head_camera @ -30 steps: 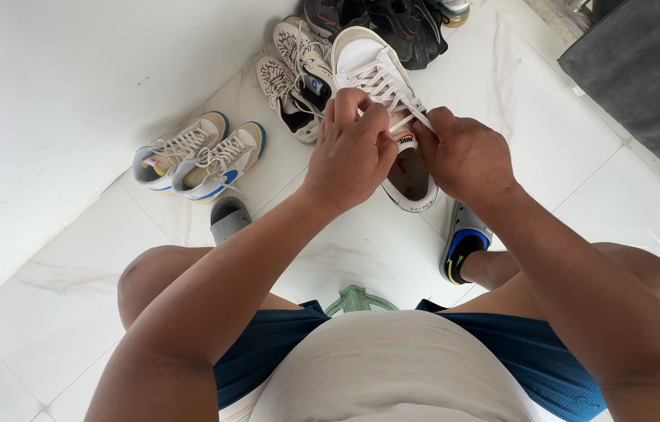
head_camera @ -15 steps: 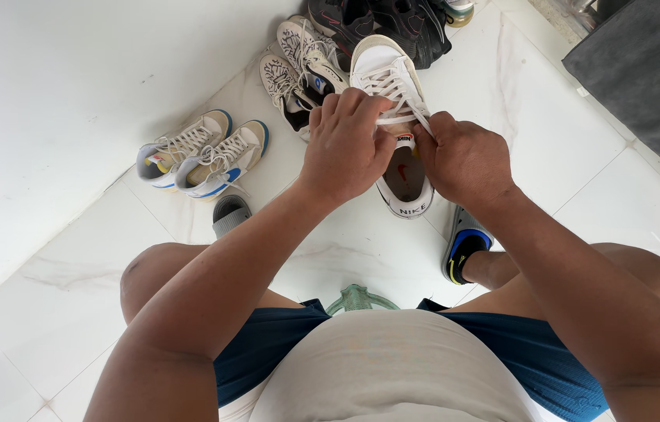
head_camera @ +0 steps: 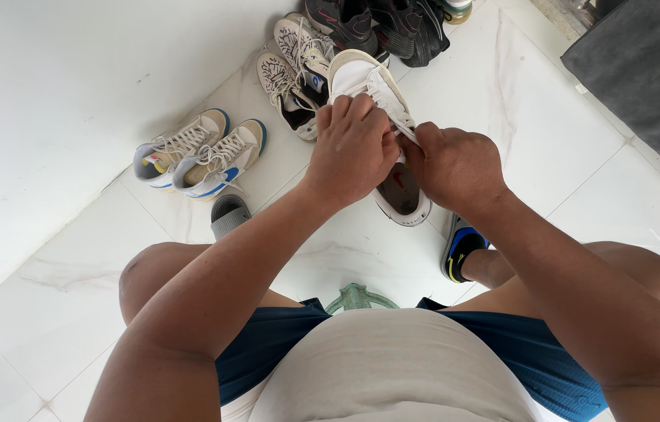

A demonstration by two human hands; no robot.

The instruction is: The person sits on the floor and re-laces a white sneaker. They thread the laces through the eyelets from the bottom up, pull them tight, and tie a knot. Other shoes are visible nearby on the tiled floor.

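Observation:
I hold a white low-top sneaker [head_camera: 361, 78] in the air in front of me, toe pointing away. My left hand [head_camera: 353, 144] grips its upper from the left, fingers curled over the laces. My right hand [head_camera: 455, 168] pinches a white lace [head_camera: 402, 123] at the shoe's right side. Directly below lies the matching white sneaker [head_camera: 402, 195] on the floor, its opening facing up.
A cream-and-blue pair of sneakers [head_camera: 201, 156] stands by the white wall on the left. Patterned white shoes [head_camera: 291, 66] and black shoes [head_camera: 377, 23] lie farther off. A grey slide [head_camera: 228, 215] and a black-and-blue sandal [head_camera: 461, 254] are on my feet. A dark mat [head_camera: 650, 70] lies at right.
The held sneaker and both hands have shifted slightly; my right hand has drawn the lace in closer to the shoe.

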